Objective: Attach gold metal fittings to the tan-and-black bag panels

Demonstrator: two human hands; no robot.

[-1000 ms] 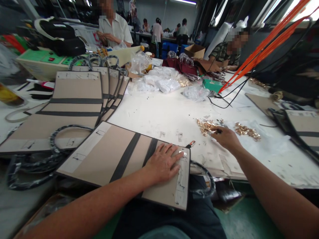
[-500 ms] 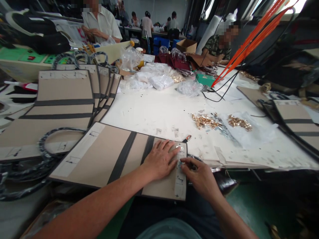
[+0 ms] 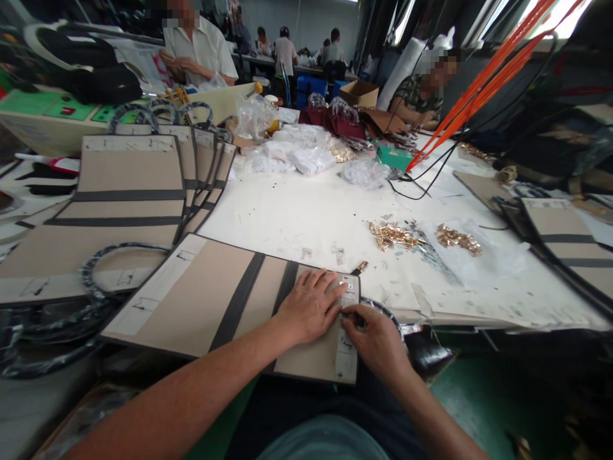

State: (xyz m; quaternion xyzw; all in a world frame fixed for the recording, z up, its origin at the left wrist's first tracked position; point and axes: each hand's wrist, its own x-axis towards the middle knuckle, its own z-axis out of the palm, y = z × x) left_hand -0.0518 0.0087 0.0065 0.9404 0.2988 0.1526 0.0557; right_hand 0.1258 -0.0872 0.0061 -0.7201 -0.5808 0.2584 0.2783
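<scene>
While working at a scuffed white tabletop (image 3: 287, 204) in a crowded workroom (image 3: 313, 25), pressing the panel (image 3: 263, 287) at the near edge with a flat, unclenched left grip (image 3: 309, 306); curling the right grip (image 3: 377, 333) against the black-marked strip (image 3: 345, 359), cannot tell whether clasping anything; a second ago, reaching into the gold pieces (image 3: 397, 236).

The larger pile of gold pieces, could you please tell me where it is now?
In the head view, the larger pile lies right of centre on the white table, beyond the right hand and left of the smaller pile on the plastic sheet.
</scene>
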